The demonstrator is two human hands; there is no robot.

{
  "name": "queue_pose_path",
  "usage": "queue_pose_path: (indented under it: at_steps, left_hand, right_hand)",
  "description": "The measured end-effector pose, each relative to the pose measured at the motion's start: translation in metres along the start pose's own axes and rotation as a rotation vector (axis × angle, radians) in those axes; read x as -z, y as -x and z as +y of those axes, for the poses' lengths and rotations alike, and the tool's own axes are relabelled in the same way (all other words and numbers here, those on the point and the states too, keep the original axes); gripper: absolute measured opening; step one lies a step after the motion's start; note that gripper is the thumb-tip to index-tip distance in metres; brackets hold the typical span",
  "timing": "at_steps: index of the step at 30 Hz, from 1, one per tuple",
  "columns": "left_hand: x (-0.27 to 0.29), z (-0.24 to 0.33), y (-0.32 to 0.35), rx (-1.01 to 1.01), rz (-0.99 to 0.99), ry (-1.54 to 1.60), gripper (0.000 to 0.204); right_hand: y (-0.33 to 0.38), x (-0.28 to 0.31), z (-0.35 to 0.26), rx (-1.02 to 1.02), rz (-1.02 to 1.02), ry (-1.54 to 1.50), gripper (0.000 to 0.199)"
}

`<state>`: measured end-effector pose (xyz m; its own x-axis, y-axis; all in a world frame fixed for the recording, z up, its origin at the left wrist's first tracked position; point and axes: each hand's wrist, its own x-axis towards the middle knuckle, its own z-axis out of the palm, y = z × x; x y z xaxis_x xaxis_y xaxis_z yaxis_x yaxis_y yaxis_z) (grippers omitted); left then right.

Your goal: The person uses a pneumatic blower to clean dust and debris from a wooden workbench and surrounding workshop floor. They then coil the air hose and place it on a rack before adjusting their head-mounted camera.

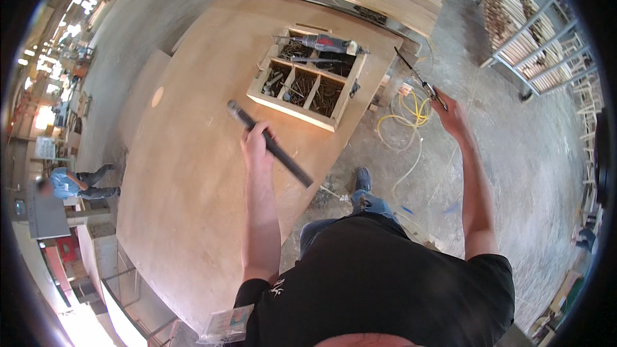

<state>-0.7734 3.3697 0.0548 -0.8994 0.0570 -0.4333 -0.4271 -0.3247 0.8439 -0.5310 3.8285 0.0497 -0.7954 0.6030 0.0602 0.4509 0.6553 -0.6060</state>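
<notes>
Hands full — your left hand (256,138) grips a dark bar (270,144) over the tabletop (193,173), your right hand (448,112) clenches a thin tool (416,77) — next, steady placement.

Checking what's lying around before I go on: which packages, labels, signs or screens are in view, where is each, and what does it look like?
Plastic packet: near edge of the wooden board, by the left arm; flat, clear, with pale printed paper inside.
Sign: far left in the background; small, pale, rectangular, print too small to make out.
No screens in view.
</notes>
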Motion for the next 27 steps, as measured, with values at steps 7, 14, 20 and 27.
queue_pose_path:
  at_steps: [7, 14, 20, 27]
  left_hand:
    - [-0.121, -0.024, -0.101, -0.118, 0.052, -0.201, 0.015]
    - [-0.086, -0.012, -0.043, -0.567, 0.270, -0.885, 0.082]
    - [-0.090, -0.118, -0.055, -0.517, 0.253, -0.460, 0.078]
    - [-0.123, -0.129, -0.071, -0.602, 0.424, -0.416, 0.069]
  right_hand:
    - [-0.052, 0.009, -0.023, -0.067, 0.053, -0.120, 0.051]
    - [-0.052, 0.008, 0.011, -0.110, 0.255, -0.213, 0.053]
    - [-0.073, -0.007, 0.018, -0.198, 0.322, -0.228, 0.053]
    - [-0.146, 0.014, -0.075, 0.155, 0.001, -0.139, 0.051]
